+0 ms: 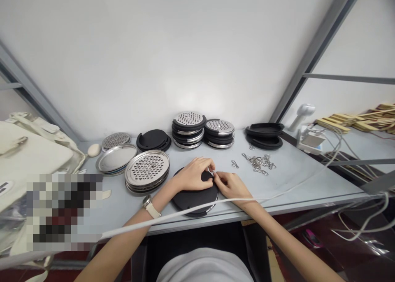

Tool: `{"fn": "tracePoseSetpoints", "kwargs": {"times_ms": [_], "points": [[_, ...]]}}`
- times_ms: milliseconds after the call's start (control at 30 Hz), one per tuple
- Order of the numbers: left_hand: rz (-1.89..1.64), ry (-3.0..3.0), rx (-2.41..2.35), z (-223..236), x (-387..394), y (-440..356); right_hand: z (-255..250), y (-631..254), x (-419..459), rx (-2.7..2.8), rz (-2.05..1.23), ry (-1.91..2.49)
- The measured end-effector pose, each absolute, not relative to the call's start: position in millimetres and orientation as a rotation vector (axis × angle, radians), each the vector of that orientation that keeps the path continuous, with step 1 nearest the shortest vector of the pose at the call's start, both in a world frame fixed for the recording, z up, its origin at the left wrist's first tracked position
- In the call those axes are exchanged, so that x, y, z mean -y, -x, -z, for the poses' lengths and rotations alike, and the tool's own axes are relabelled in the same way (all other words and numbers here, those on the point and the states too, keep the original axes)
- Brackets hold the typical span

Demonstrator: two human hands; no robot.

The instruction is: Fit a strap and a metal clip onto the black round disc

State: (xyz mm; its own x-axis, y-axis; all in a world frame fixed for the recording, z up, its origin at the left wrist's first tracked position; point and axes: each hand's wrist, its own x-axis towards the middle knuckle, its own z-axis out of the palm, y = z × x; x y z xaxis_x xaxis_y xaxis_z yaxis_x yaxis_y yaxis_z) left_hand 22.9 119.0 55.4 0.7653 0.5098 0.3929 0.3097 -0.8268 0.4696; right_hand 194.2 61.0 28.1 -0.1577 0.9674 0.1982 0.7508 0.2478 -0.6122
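White wall beyond grip; grey table beneath. Black disc under left hand, whose closure I can't tell. Right of grip, metal clip pile. Small clip, near disc's edge, pinched by right hand.

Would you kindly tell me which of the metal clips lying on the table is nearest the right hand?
The single clip just beyond the right hand; it lies apart, while the others lie in or around the pile farther right.

A black disc (partly silver-edged) lies flat, apparently with a clip at its rim.
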Motion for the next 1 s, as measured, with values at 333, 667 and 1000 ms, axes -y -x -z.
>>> {"fn": "tracePoseSetpoints", "kwargs": {"times_ms": [333, 667, 1000], "points": [[-0.73, -2.563, -0.554, -56.5, -117.3, -23.4, -27.8, -194.5, -62.1, 1.975, -0.53, 1.556], [-0.747, -2.575, -0.568, -57.8, -117.6, -22.5, -27.5, -192.2, -63.5, 1.989, -0.471, 1.568], [-0.752, -2.537, -0.57, -55.3, -119.2, -23.6, -26.2, -194.2, -64.1, 2.02, -0.48, 1.526]]}}
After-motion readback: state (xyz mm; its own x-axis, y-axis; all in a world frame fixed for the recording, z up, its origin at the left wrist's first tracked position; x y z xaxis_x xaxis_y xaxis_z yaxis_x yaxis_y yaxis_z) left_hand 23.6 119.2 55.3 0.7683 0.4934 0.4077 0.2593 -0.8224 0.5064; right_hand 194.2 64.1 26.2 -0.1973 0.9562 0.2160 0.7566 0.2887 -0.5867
